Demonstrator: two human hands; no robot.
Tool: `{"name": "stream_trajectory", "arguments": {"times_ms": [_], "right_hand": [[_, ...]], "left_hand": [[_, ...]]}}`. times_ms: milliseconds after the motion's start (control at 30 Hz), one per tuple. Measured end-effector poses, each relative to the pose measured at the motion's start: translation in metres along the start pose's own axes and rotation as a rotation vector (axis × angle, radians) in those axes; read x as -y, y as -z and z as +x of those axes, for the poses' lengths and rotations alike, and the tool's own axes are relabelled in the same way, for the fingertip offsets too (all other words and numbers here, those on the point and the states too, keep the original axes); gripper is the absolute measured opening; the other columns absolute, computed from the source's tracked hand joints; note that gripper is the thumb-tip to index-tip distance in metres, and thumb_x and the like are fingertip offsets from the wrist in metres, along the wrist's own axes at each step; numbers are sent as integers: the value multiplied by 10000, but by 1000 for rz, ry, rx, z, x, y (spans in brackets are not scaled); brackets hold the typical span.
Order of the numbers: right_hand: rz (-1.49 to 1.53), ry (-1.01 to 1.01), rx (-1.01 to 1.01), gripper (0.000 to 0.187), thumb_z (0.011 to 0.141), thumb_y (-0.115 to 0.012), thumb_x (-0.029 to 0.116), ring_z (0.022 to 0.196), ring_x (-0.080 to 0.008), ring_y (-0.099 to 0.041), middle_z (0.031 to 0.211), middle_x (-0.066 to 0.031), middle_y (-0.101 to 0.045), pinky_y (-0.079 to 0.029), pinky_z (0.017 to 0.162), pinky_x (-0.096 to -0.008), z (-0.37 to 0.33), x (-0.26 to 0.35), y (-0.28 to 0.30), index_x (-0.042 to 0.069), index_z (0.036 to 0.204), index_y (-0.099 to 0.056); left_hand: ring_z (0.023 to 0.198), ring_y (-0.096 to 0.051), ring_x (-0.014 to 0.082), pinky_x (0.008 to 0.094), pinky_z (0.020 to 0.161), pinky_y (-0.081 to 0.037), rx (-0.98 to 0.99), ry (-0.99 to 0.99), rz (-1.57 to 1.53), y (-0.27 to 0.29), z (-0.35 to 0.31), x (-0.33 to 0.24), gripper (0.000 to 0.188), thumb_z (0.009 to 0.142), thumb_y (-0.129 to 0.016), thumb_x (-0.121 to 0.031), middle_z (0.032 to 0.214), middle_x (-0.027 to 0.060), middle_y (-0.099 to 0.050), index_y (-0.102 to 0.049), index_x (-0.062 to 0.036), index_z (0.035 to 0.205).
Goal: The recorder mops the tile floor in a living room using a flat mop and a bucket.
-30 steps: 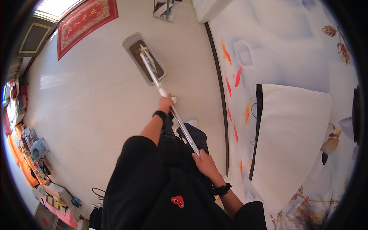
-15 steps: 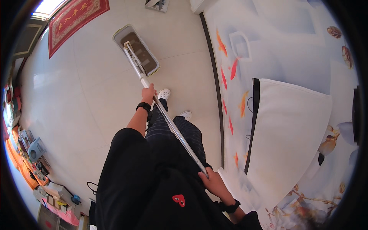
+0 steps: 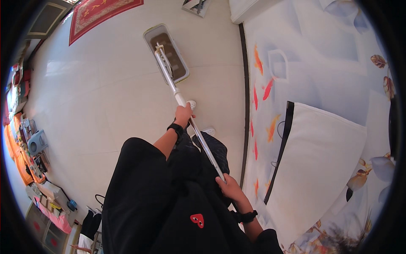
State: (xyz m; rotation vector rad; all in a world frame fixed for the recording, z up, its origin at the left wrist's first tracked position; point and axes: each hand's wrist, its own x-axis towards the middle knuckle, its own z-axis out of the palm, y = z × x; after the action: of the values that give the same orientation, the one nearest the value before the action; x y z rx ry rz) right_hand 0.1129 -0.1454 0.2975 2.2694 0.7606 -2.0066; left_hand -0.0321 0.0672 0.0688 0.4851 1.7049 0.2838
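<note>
A mop point(image 3: 208, 149) with a long silver pole runs slantwise across my front. My left hand point(image 3: 183, 114) is wrapped round the pole near its white joint. Lower down, my right hand point(image 3: 231, 187) grips the top end of the pole. The mop's lower end is inside an oblong bucket point(image 3: 180, 55) of brownish water on the floor, ahead of my feet. How far the mop head is submerged I cannot tell.
A red mat point(image 3: 99, 16) lies at the far left. To the right stands a wall point(image 3: 304, 84) painted with fish, with a white cloth panel point(image 3: 317, 152) against it. Shelves of goods point(image 3: 36, 144) line the left. Another person point(image 3: 88, 230) shows at lower left.
The bucket, floor and wall sit further right in view as my head shifts. Both hands keep their hold on the mop pole. Another person now shows at lower left.
</note>
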Motion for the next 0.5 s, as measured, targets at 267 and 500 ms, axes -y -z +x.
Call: {"name": "stream_trajectory", "arguments": {"times_ms": [267,500], "right_hand": [[22,53,-48,335,820,-510,331,539,-232,-541,616,-131,-526,-426,511,-331,78,29,-8,0,763,-495],[114,97,-2,271,840,-506,295,361,-91,-386,534,0,-423,-312,334,-236,111,36,-6,48,741,-452]], "left_hand": [[469,-591,225,319,401,-465,80,67,-154,-23,-58,21,366,798,-497,-268,651,133,-558,-472,96,817],[465,-584,212,302,391,-446,74,76,-197,-33,-72,28,366,804,-503,-283,636,116,-550,-465,81,816]]}}
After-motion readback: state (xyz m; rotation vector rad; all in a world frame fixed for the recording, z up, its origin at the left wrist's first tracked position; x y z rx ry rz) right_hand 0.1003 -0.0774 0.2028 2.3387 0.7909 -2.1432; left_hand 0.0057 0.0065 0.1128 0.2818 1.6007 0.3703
